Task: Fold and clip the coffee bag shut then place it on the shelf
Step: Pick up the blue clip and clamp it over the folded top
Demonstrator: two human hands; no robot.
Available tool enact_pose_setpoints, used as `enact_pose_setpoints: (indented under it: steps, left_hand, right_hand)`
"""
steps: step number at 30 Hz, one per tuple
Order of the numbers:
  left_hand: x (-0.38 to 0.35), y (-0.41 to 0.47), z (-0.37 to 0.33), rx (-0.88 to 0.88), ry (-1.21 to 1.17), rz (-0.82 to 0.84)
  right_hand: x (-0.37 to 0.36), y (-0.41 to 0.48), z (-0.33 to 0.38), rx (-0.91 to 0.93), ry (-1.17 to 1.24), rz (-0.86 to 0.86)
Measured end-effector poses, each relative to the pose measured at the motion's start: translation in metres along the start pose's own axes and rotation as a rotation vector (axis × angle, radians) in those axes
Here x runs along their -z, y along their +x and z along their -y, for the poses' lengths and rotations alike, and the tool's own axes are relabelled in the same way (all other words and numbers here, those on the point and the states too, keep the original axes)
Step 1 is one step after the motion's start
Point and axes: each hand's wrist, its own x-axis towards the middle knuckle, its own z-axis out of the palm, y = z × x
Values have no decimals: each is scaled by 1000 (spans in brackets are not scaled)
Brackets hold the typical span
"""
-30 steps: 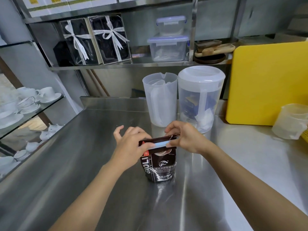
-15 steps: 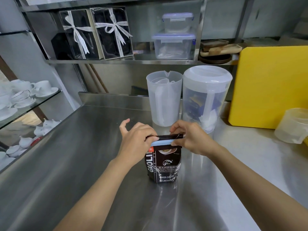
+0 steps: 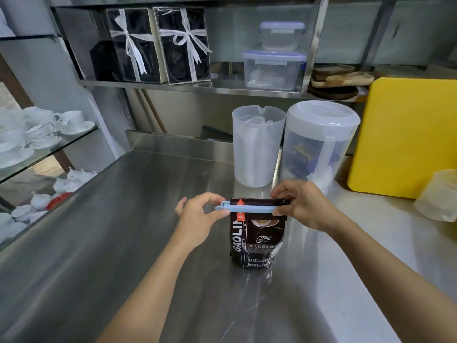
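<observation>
A dark brown coffee bag (image 3: 257, 240) stands upright on the steel counter (image 3: 123, 243), its top folded over. A light blue bar clip (image 3: 247, 208) lies across the fold. My left hand (image 3: 197, 219) pinches the clip's left end between thumb and fingers. My right hand (image 3: 300, 205) holds the clip's right end together with the bag's top corner. The steel shelf (image 3: 153, 84) runs along the wall above the counter.
Two translucent plastic pitchers (image 3: 258, 147) (image 3: 319, 142) stand just behind the bag. A yellow cutting board (image 3: 408, 134) leans at the right, a small plastic cup (image 3: 440, 198) before it. The shelf holds ribboned black gift boxes (image 3: 158, 45), stacked lidded containers (image 3: 274, 68) and wooden trays (image 3: 338, 80). White cups (image 3: 44, 129) fill glass shelves at left.
My left hand has slid off the bag's top to the clip's left end, uncovering the clip and fold. The clip now spans the whole fold. The bag stays in place.
</observation>
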Motion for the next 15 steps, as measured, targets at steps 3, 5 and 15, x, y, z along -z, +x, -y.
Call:
enact_pose_setpoints:
  steps: [3,5,15]
  left_hand:
    - [-8,-1,3,-60,-16,-75]
    - [-13,0,5,-123,-10,-99]
    - [-26,-6,4,-151,1,-243]
  right_hand:
    - [-1,-3,1,2,-14,-24]
    - [-1,-4,1,-1,-16,-37]
    - [-8,-7,-5,5,-29,-113]
